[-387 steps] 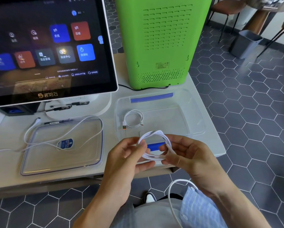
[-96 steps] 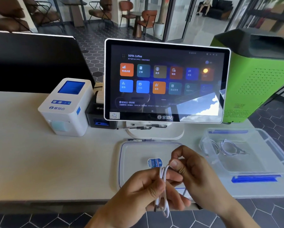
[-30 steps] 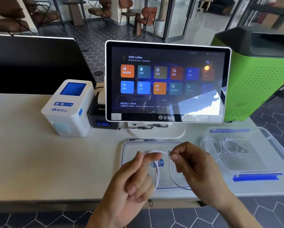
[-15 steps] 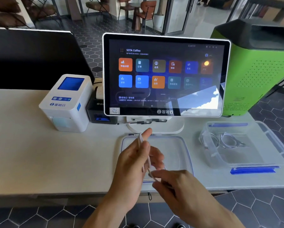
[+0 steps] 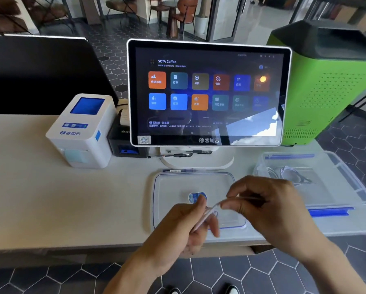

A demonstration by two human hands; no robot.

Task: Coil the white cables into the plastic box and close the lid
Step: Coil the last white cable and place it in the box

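A thin white cable is held between both hands above the clear lid, which lies flat on the counter with a blue sticker on it. My left hand pinches the cable's lower part. My right hand grips the upper part, and most of the cable is hidden in the fingers and blurred. The clear plastic box with blue clips stands open to the right. Coiled white cables lie inside it at its left end.
A touchscreen terminal on a white stand rises just behind the lid. A white label printer and a black receipt printer stand to the left. A green machine stands behind the box. The counter edge runs under my wrists.
My right hand has come up from below my left hand and moved right, level with it. My left hand has dropped lower. The cable now stretches between them.
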